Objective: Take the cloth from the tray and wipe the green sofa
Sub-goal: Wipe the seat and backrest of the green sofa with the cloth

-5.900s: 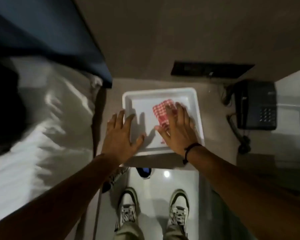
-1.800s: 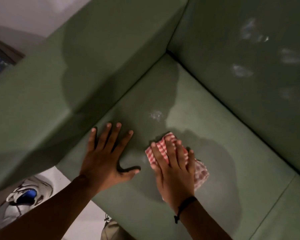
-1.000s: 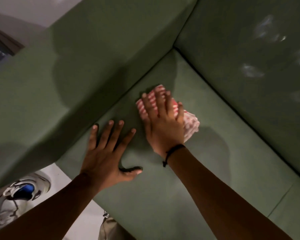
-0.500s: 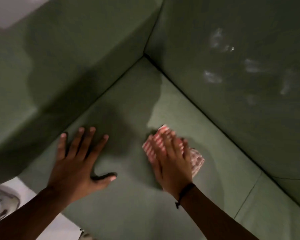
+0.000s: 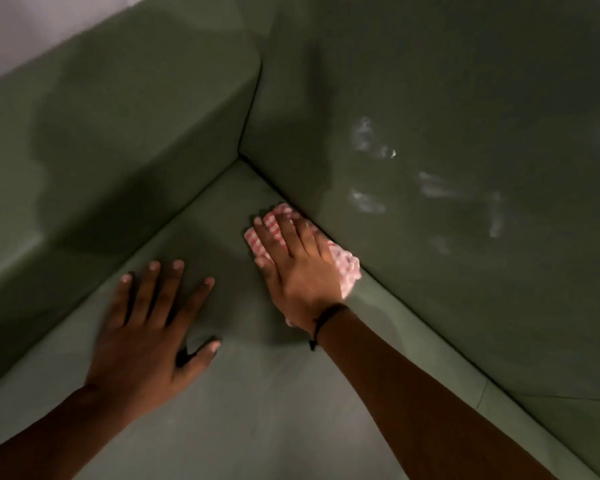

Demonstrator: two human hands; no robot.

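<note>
my right hand (image 5: 298, 268) lies flat with its fingers straight and close together. it presses the red-and-white checked cloth (image 5: 346, 270) onto the seat of the green sofa (image 5: 257, 393), tight against the backrest (image 5: 430, 81) near the corner with the armrest (image 5: 118, 133). my left hand (image 5: 146, 334) rests palm down on the seat nearer me, fingers spread and thumb out, holding nothing, apart from the right, with both forearms reaching forward.

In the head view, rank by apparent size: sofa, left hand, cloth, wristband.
1. green sofa
2. left hand, though nearer the camera
3. cloth, partly hidden under the right hand
4. black wristband
</note>
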